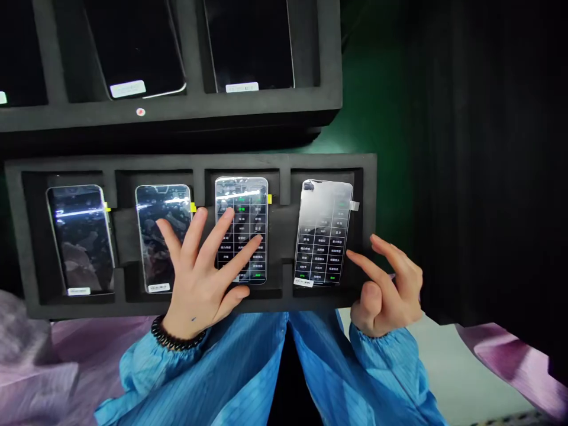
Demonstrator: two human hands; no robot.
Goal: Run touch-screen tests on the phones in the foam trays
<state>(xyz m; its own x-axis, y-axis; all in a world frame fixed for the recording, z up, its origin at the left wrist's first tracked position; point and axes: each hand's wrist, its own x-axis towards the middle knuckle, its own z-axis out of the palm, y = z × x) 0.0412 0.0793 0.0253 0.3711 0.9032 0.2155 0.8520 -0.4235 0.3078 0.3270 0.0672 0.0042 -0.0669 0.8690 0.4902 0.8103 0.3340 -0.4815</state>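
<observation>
My left hand (pixel 202 275) is spread, with nothing in its grasp, over a smartphone (pixel 242 260) whose lit screen shows a dark grid menu with some green entries. Its index fingertip lies over that screen; whether it touches cannot be told. Beside the rightmost smartphone (pixel 319 248), also lit with a grid menu, is my right hand (pixel 388 281). The index finger reaches out to this phone's right edge while the thumb is bent in; no object shows in the hand. Both phones sit in compartments of a black foam tray (pixel 286 299).
Two phones with dark screens, one far left (pixel 82 248) and another (pixel 153 248) partly behind my left hand, lie in the same tray. Behind it stands a second, higher foam tray (pixel 248 106) holding larger dark-screened devices. A green surface (pixel 368 118) shows at the right.
</observation>
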